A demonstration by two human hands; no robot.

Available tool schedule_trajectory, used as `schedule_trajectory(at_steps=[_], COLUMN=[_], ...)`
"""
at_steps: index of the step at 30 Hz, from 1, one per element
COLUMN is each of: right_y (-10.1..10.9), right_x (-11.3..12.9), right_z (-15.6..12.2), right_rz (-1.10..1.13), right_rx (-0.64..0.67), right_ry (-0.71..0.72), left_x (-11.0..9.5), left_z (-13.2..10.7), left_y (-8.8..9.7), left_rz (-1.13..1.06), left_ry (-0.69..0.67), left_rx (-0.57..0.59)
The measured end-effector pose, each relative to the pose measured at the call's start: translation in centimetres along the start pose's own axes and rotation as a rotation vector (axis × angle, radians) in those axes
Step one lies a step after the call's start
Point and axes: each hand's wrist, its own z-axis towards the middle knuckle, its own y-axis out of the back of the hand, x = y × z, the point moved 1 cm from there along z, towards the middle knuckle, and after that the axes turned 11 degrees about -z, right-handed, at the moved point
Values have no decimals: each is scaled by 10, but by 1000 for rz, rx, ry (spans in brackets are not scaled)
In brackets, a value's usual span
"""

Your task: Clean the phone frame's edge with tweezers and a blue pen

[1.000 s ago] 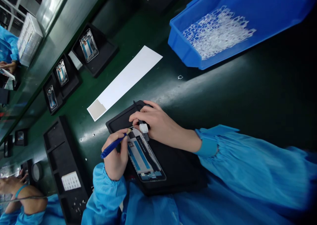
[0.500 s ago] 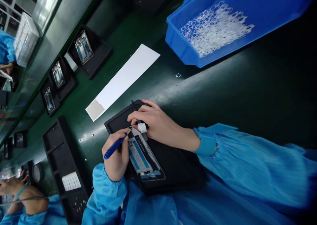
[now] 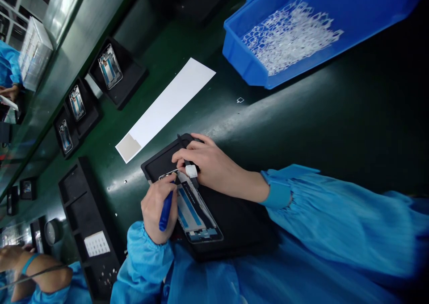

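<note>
Fingers (image 3: 167, 185) grip blue pen (image 3: 165, 215), phone frame (image 3: 196, 212) w/ blue strips

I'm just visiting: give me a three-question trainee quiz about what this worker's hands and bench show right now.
1. True or false: the left hand holds a blue tool.
2. What fills the blue bin? A) screws B) clear plastic pieces C) cables
3. Fill in: the right hand rests on the phone frame, which lies in a black ____.

Key: 1 true; 2 B; 3 tray.
</note>
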Motion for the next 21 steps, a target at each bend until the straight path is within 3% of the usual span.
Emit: schedule_trajectory(at_steps=[5,15,18,21], right_y=[2,-1,-3,-6], right_x=[2,1,0,-2], right_z=[0,-1,-1,-2], right_rz=[3,9,23,9], right_rx=[13,-4,-38,-38], right_ry=[5,-10,-4,-2], left_x=[-2,-12,-11,-6], left_z=[10,37,37,31], left_y=[5,16,15,14], left_rz=[6,271,242,126], left_ry=[81,-22,-35,2], left_rx=[15,300,292,176])
